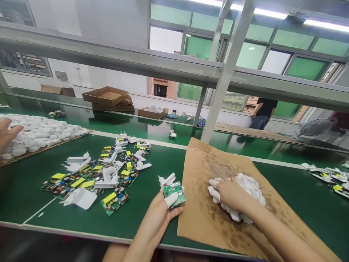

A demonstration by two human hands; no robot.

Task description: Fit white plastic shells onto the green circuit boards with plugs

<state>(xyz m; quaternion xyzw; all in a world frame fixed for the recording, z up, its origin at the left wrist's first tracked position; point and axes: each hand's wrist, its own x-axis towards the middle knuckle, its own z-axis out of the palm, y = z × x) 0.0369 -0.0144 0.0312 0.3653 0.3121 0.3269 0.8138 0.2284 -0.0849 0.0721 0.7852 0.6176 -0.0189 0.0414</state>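
My left hand [166, 209] holds a green circuit board [175, 193], solder side up, with a white cot on the thumb. A white plastic plug housing [167, 179] shows just behind the board; whether the hand holds it too is unclear. White cots also cover fingertips of my right hand [231, 192], which lies over a heap of soft-looking white lumps [249, 187]. Its fingers are bent close together at the heap's left side, and what is between them is hidden. Under the heap lies a stained cardboard sheet [199, 218].
Left of my hands, boards with yellow transformers [110, 199] and white plug housings [81, 198] lie jumbled on the green bench [152, 227]. Another person's hand [8, 133] is over more white lumps [51, 131]. More boards [331, 178] lie right. A post [225, 72] stands behind.
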